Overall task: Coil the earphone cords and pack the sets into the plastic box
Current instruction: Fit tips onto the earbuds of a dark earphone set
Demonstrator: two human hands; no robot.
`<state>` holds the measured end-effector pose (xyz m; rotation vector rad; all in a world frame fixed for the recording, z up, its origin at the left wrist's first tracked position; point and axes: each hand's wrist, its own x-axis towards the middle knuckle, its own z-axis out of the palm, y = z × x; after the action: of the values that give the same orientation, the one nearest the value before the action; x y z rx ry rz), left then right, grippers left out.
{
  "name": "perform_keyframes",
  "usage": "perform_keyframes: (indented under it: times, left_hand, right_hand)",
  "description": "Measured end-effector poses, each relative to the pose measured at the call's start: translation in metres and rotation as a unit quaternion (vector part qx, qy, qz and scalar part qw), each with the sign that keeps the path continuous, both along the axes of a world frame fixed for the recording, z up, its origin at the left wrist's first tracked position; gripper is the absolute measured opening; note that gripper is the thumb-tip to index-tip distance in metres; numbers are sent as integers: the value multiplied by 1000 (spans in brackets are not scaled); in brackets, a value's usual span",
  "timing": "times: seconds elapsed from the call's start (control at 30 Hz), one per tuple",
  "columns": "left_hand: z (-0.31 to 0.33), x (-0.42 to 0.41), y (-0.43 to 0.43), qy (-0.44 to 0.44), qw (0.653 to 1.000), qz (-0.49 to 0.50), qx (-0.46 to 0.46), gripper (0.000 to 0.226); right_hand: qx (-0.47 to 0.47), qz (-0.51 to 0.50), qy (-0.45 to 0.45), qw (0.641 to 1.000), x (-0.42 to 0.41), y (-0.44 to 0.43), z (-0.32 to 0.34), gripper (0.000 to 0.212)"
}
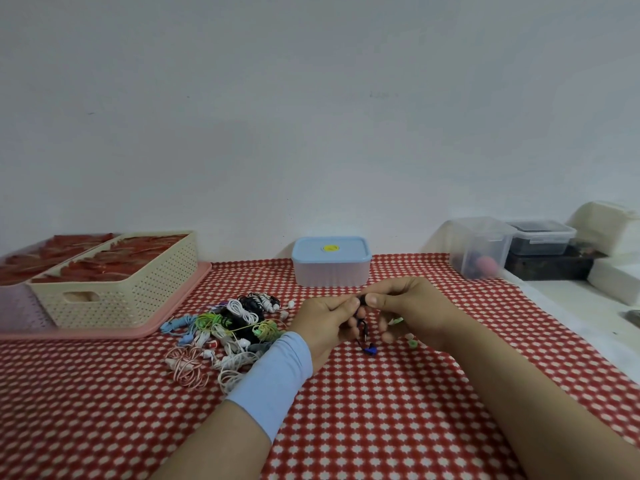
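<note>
Both hands meet over the checked cloth [381, 410]. The left hand [325, 323] and right hand [412, 310] pinch a black earphone cord [363, 323] between thumbs and fingertips. The tangled earphone pile [228, 330] lies at nine o'clock; the lidded plastic box [330, 261] stands at twelve.

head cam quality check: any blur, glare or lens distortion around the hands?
Head view: soft, even light, no glare, faint shadows only. Wide-angle bend curves the red-and-white checked tablecloth edges. Left hand and right hand look slightly soft; the thin black earphone cord between them is hard to resolve. The lidded pale blue plastic box is reasonably sharp.
</note>
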<state>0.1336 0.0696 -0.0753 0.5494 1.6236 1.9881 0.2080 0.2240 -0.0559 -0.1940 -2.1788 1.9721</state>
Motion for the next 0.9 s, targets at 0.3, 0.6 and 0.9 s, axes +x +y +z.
perform_keyframes:
  times: [0.3, 0.6, 0.9]
  left_hand:
    - [6, 5, 3, -34, 999, -5, 22, 19]
    - [12, 1, 2, -78, 996, -7, 54, 17]
    - [8, -1, 0, 51, 999, 12, -8, 17]
  right_hand:
    - [24, 17, 30, 999, 5, 5, 3, 13]
    - [71, -45, 134, 987, 2, -5, 4, 9]
    - [-5, 5, 30, 1000, 2, 0, 5, 13]
